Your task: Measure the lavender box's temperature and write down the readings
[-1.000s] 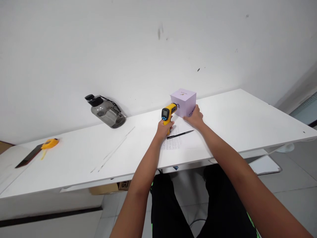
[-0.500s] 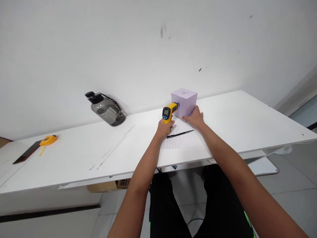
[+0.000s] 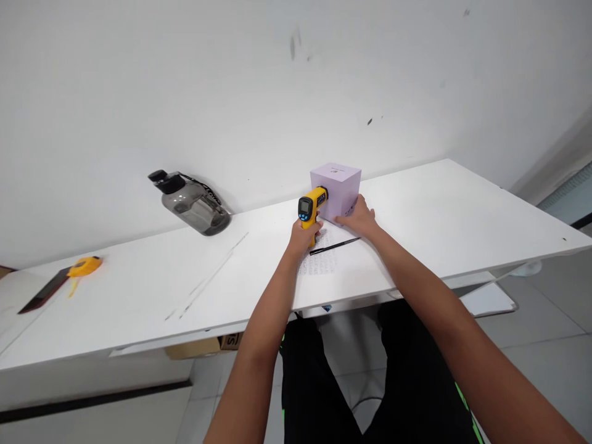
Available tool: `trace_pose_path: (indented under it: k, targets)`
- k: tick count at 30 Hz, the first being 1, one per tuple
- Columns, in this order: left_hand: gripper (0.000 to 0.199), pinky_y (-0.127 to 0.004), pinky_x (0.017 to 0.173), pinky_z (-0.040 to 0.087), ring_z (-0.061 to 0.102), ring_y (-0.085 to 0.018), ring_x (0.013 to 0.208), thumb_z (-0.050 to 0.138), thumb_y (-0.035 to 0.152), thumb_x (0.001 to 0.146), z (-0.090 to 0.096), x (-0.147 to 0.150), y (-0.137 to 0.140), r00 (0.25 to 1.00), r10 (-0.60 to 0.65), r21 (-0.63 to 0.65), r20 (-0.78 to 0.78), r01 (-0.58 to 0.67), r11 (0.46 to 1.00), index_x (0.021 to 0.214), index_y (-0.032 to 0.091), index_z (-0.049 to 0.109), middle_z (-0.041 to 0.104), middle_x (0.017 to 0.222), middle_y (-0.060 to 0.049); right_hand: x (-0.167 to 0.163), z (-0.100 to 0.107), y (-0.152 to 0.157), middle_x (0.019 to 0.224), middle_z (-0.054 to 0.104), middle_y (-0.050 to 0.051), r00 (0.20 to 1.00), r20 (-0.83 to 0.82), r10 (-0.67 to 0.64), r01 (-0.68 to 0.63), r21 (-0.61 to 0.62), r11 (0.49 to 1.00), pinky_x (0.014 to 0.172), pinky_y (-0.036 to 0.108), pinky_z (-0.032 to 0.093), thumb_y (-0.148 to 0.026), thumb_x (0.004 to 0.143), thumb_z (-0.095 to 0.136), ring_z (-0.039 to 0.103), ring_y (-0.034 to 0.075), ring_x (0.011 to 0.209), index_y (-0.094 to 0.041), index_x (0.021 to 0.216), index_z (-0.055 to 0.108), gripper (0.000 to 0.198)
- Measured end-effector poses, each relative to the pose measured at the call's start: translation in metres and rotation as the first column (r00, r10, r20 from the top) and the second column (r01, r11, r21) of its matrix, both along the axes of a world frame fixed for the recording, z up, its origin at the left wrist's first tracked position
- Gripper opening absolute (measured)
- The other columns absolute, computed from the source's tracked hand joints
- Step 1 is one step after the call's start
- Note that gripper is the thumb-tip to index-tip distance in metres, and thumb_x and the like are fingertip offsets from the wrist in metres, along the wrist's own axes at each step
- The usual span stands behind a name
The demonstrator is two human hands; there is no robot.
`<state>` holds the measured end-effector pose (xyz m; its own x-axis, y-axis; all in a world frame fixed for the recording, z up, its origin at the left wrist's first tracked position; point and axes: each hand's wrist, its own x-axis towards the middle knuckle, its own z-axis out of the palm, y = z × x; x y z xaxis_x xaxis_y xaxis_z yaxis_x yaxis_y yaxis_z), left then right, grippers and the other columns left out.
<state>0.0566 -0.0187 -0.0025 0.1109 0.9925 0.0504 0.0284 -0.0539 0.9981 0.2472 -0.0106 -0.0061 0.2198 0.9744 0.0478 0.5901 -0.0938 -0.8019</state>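
Observation:
My left hand (image 3: 303, 237) is wrapped round the handle of a yellow and black infrared thermometer (image 3: 313, 201). Its small screen faces me, and its front end is close against the left face of a pale purple box (image 3: 345, 191); whether they touch I cannot tell. At the box's lower right side, my right hand (image 3: 359, 219) grips it with the thumb along the near bottom edge and the other fingers partly hidden. A black pen (image 3: 333, 246) lies slanted between my wrists, on a sheet of paper with writing (image 3: 318, 265).
Left of the box, a grey see-through bottle (image 3: 197, 205) leans near the wall. Farther left on the white table (image 3: 462, 222) lie a yellow tape measure (image 3: 85, 266) and a dark flat object (image 3: 45, 292). Below the table stands a cardboard box (image 3: 194, 349).
The view has shifted a little. The thermometer's front end now sits lower on the box's side face, and both hands keep their hold.

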Motion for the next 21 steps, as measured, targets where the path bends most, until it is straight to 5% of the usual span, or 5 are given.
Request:
trace_pose_path:
  k: [11,16,19,21]
  targets:
    - [0.041,-0.029,0.063,0.049,0.054,-0.008,0.058,0.077,0.028,0.07,-0.002,0.002,0.003,0.999,0.031,0.015,-0.008,-0.031,0.999,0.109,0.017,0.069,0.07,0.09,-0.004,-0.002,0.011,-0.008,0.153,0.048,0.019,0.971,0.132,-0.2,0.21,-0.059,0.976,0.12,0.069,0.015,-0.042,0.071,0.074,0.04,0.039,0.144,-0.022,0.15,0.024,0.096]
    - [0.037,-0.029,0.062,0.05,0.055,-0.01,0.06,0.077,0.028,0.072,-0.008,0.007,0.003,0.993,0.118,0.05,-0.011,-0.117,0.992,0.107,0.017,0.069,0.071,0.095,-0.006,-0.008,0.016,-0.023,0.166,0.023,0.02,0.912,0.246,-0.328,0.29,0.177,0.94,0.123,0.066,0.01,-0.027,0.084,0.059,0.009,0.035,0.158,-0.018,0.156,0.017,0.083]
    - [0.031,-0.029,0.066,0.051,0.056,-0.01,0.064,0.077,0.03,0.074,-0.016,0.012,0.004,0.97,0.242,0.142,0.024,-0.243,0.96,0.101,0.018,0.068,0.069,0.091,-0.004,-0.008,0.023,-0.041,0.163,0.026,0.017,0.926,0.294,-0.237,0.125,0.352,0.928,0.125,0.062,0.011,-0.028,0.094,0.048,0.005,0.032,0.158,-0.019,0.152,0.029,0.061]
    - [0.029,-0.028,0.065,0.05,0.056,-0.01,0.062,0.077,0.03,0.074,-0.021,0.014,0.009,0.956,0.284,0.153,0.079,-0.293,0.944,0.098,0.019,0.067,0.067,0.087,-0.002,-0.008,0.025,-0.053,0.158,0.037,0.015,0.918,0.396,-0.017,-0.122,0.323,0.939,0.124,0.062,0.014,-0.028,0.097,0.045,0.012,0.033,0.157,-0.021,0.146,0.04,0.05]
